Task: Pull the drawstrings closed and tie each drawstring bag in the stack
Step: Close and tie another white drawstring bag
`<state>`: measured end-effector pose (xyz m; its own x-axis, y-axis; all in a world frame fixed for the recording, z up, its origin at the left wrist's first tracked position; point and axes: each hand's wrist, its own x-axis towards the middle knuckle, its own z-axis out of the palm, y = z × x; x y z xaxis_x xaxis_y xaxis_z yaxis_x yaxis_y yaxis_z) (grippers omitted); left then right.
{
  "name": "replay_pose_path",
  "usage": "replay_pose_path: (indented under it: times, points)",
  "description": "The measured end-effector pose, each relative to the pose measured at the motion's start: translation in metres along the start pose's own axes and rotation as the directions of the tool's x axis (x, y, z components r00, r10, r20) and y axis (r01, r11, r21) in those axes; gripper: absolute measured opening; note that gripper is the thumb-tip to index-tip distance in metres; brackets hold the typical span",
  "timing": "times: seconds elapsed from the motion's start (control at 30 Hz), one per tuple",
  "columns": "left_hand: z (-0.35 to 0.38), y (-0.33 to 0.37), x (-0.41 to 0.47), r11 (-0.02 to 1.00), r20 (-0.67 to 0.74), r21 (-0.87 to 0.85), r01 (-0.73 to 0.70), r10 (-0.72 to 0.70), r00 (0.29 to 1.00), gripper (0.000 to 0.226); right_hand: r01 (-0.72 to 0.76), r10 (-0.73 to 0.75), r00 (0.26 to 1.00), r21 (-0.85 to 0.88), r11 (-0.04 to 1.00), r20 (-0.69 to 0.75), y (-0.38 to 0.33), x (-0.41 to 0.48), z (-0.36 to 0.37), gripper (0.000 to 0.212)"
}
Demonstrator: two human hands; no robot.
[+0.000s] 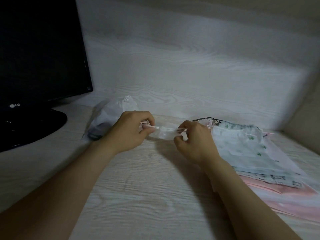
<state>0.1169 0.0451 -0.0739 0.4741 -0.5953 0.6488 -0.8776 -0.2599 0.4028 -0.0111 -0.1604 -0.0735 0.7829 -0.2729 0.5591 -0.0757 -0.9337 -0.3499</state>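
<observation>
Head view: the small translucent drawstring bag (165,134) is held between both hands over the desk (147,187), with the stack (251,153) just to the right. The left hand (131,131) and right hand (194,142) each keep a grip pinching the pink drawstrings (147,125) — best to pull outward evenly, then knot close to the gathered mouth.

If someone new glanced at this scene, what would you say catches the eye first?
At the centre, the left hand and right hand pinch the pink drawstrings at either end of a small white bag. A stack of patterned bags lies to the right, and a dark monitor stands at the far left.
</observation>
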Motion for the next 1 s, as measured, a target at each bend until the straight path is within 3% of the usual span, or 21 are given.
replay_pose_path:
  times: [0.13,0.3,0.53,0.67,1.0]
  points:
    - [0.004,-0.005,0.0,0.998,-0.063,0.057,-0.034,0.038,0.997,0.007,-0.047,0.047,0.999,-0.053,0.997,-0.004,0.001,0.0,-0.003,0.015]
    - [0.007,-0.007,0.0,0.989,-0.09,0.143,-0.023,0.036,0.995,0.004,0.092,-0.09,0.995,-0.041,0.995,0.048,-0.001,0.0,0.003,0.008]
    - [0.003,0.005,-0.001,0.895,-0.187,0.446,-0.023,0.118,0.975,0.01,0.24,-0.237,0.954,0.005,0.971,0.184,-0.012,-0.004,0.007,0.042]
    - [0.005,0.013,-0.004,0.94,-0.179,0.337,0.051,0.01,0.984,0.013,0.239,-0.236,0.946,0.016,0.971,0.223,-0.017,-0.006,0.01,0.042]
    - [0.018,0.025,-0.004,0.995,-0.081,0.017,0.094,-0.093,0.992,0.018,0.198,-0.169,0.912,-0.04,0.979,0.373,-0.03,-0.013,0.013,0.044]
